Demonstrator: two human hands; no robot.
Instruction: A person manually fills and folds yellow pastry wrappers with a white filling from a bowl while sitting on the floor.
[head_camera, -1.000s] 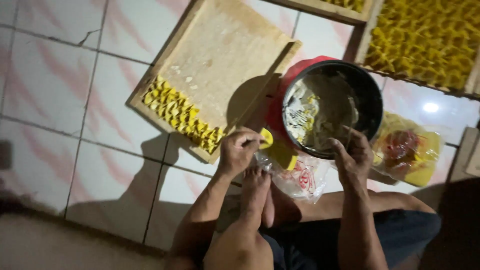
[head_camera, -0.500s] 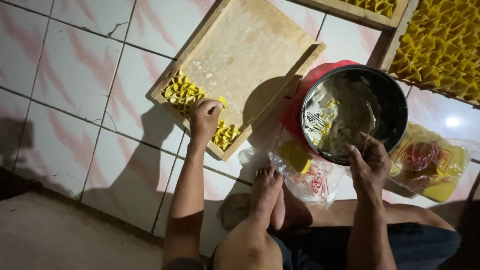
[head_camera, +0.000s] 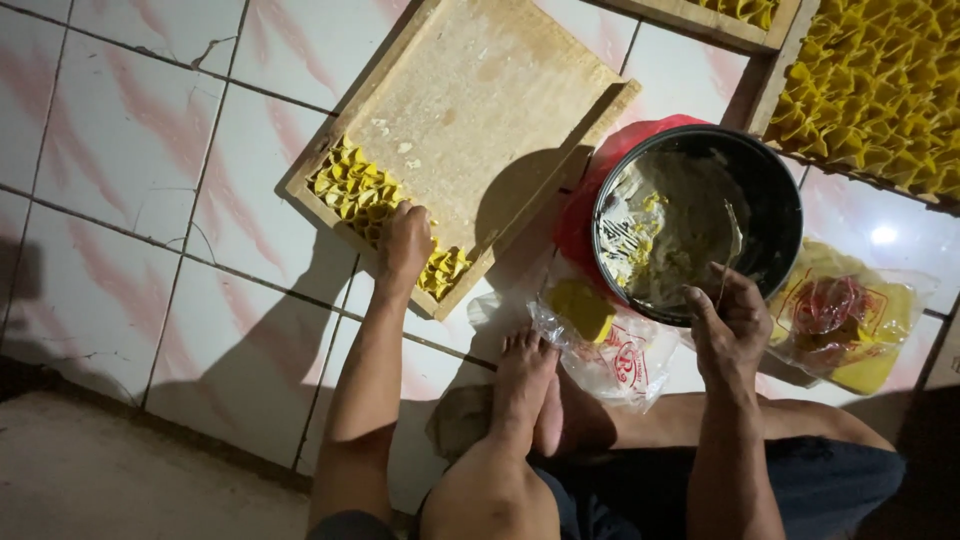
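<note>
My left hand (head_camera: 405, 243) rests palm down on the row of folded yellow dumplings (head_camera: 360, 190) at the near edge of a wooden tray (head_camera: 480, 110); whether it grips one is hidden. My right hand (head_camera: 728, 322) sits at the near rim of a black bowl (head_camera: 775, 215) of pale filling, its fingers pinched on a thin stick-like utensil (head_camera: 730, 255) that reaches into the bowl. A clear plastic bag of yellow wrappers (head_camera: 600, 335) lies between the tray and the bowl, beside my bare foot (head_camera: 520, 385).
A second plastic bag with yellow wrappers (head_camera: 850, 320) lies right of the bowl. A red cloth or bag (head_camera: 600, 190) sits under the bowl. A tray packed with finished yellow dumplings (head_camera: 880, 80) stands at the top right. White tiled floor (head_camera: 130, 150) surrounds everything.
My left hand moved from near the wrapper bag out to the wooden tray and now rests on the dumpling row. My right hand stayed at the bowl's rim.
</note>
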